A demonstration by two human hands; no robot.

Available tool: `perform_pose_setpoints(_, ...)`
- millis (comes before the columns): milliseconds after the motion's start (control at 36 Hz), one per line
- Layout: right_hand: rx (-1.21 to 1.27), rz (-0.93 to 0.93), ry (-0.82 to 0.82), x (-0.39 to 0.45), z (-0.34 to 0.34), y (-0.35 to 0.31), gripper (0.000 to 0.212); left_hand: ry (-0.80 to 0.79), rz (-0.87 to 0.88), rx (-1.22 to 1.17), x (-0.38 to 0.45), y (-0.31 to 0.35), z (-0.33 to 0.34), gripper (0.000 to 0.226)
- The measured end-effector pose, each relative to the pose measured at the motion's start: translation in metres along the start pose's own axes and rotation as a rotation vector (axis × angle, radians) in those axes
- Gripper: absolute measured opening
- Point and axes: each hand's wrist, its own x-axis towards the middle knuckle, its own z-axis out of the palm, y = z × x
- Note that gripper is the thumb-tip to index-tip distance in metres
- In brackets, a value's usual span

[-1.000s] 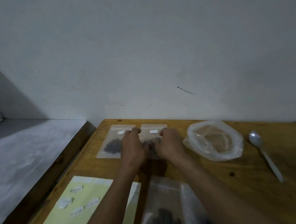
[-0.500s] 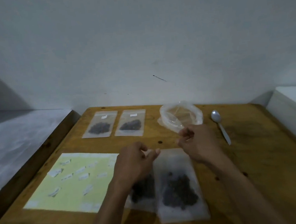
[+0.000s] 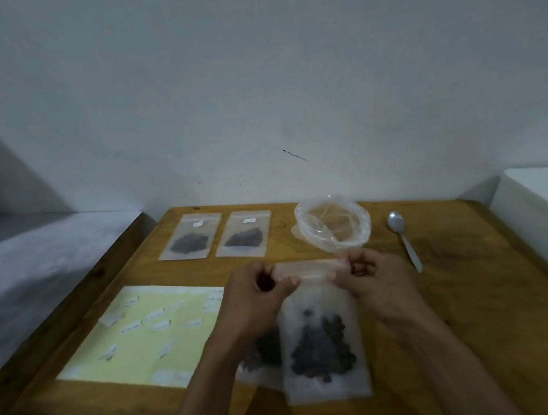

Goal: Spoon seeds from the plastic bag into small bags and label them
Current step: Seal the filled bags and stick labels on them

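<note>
A small clear bag of dark seeds (image 3: 321, 347) hangs upright over the table's near side. My left hand (image 3: 258, 297) pinches its top strip at the left end and my right hand (image 3: 371, 278) pinches it at the right end. Another small seed bag (image 3: 261, 357) lies on the table, partly hidden behind my left wrist. Two labelled seed bags (image 3: 189, 238) (image 3: 244, 234) lie side by side at the back. The large plastic bag (image 3: 332, 225) sits open at the back, and a metal spoon (image 3: 404, 239) lies to its right.
A pale yellow sheet (image 3: 134, 340) with several white labels lies on the wooden table (image 3: 479, 304) at the left. A grey ledge (image 3: 34, 259) borders the table's left side, a white box (image 3: 546, 205) its right, and a wall stands behind.
My hands came back from the far seed bags to the table's near side. They have taken a near seed bag by its top strip and lifted it upright.
</note>
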Motion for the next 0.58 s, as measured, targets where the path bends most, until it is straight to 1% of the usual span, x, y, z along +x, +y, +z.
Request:
perform_pose_setpoints(56,0.159,0.016,-0.1,-0.001,-0.002,-0.009,0.025,-0.031,0.026,-0.194,-0.003,0.005,-0.008,0.024)
perform_pose_setpoints(83,0.182,0.013,-0.137,-0.001,0.0,-0.014,0.023,-0.045,0.03,-0.267,-0.005,0.008,-0.012,0.025)
perform_pose_setpoints(139,0.216,0.001,-0.181,0.0,0.007,-0.021,0.018,-0.043,0.039,-0.361,-0.01,0.012,-0.021,0.017)
perform_pose_setpoints(250,0.35,-0.005,-0.239,0.001,0.037,-0.035,0.013,-0.018,0.044,-0.475,-0.018,0.015,-0.042,0.015)
perform_pose_setpoints(306,0.396,-0.011,-0.279,0.001,0.057,-0.043,0.004,-0.02,0.038,-0.496,-0.021,0.013,-0.055,0.03)
perform_pose_setpoints(361,0.423,-0.023,-0.315,0.001,0.077,-0.049,0.006,0.006,0.007,-0.525,-0.026,0.009,-0.068,0.032)
perform_pose_setpoints(444,0.341,-0.078,-0.356,0.003,0.111,-0.055,0.004,0.109,-0.053,-0.533,-0.033,0.001,-0.09,0.028)
perform_pose_setpoints(583,0.139,-0.112,-0.379,0.008,0.167,-0.057,0.022,0.331,-0.109,-0.513,-0.045,-0.016,-0.133,0.027)
